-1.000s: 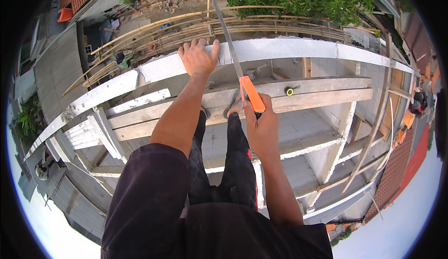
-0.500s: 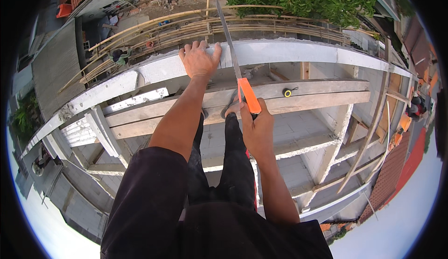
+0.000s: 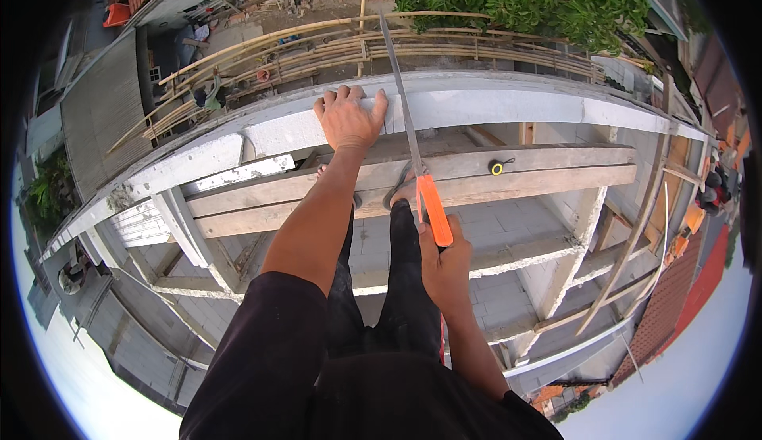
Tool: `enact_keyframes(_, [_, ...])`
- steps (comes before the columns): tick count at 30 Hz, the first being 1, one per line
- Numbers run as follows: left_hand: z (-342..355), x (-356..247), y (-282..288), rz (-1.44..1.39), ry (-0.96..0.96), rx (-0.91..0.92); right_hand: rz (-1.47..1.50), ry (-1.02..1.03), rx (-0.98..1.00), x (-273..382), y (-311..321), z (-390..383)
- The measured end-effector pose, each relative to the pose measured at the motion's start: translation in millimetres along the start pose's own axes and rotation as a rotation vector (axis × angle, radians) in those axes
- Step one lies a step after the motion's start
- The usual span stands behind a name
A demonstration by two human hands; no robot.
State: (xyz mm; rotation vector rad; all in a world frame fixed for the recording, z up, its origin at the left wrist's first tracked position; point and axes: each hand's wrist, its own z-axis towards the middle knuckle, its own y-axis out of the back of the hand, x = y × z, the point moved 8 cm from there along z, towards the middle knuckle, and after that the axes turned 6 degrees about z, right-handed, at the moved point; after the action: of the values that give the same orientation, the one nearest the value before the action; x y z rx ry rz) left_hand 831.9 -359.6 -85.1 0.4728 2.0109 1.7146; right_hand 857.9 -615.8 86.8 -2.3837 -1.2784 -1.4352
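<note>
My left hand (image 3: 352,122) lies on top of a long white wall edge of light blocks (image 3: 524,108), thumb spread and fingertips toward its far side. In my right hand (image 3: 446,272) is a hand saw (image 3: 433,211) with an orange handle. Its long blade points away from me and crosses the white edge just right of my left hand, the tip reaching past the far side. Whether the teeth have cut into the block is too small to tell. Two wooden planks (image 3: 563,169) run below the wall edge, and my feet stand on them.
A yellow and black tape measure (image 3: 497,168) sits on the planks to the right. White beams (image 3: 556,285) frame deep openings beneath me. Bamboo poles (image 3: 317,55) run beyond the wall, with a drop to the ground. A person (image 3: 208,95) is below at the left.
My right hand has drawn the saw back toward me, its handle now nearer my body. My left hand stays on the wall edge. The whole view has shifted slightly.
</note>
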Motion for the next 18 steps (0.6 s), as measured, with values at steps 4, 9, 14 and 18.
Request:
enact_keyframes(4, [0, 1, 4, -0.001, 0.021, 0.017, -0.160, -0.118, 0.072, -28, 55, -96])
enact_keyframes(9, [0, -2, 4, -0.016, 0.009, -0.006, -0.106, -0.099, 0.072, -21, 27, -42])
enact_keyframes(14, [4, -7, 4, -0.023, -0.015, -0.022, -0.088, -0.153, 0.071, -17, 13, -27])
enact_keyframes(18, [-2, 5, 0, 0.003, 0.025, -0.020, -0.194, -0.085, 0.108, -39, 59, -109])
